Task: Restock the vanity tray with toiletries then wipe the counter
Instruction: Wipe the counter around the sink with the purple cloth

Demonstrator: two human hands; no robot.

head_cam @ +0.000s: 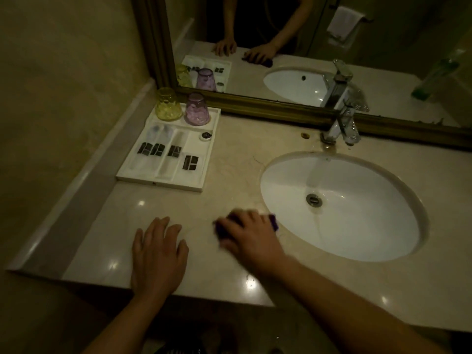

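A white vanity tray sits at the back left of the beige marble counter. It holds several wrapped toiletry packets with dark labels, a yellow cup and a purple cup, both upside down. My right hand is blurred and presses a purple cloth onto the counter just left of the sink. The cloth is mostly hidden under the hand. My left hand lies flat on the counter near its front edge, fingers spread, holding nothing.
An oval white sink is set into the counter at the right, with a chrome faucet behind it. A framed mirror runs along the back wall. A tiled wall closes the left side.
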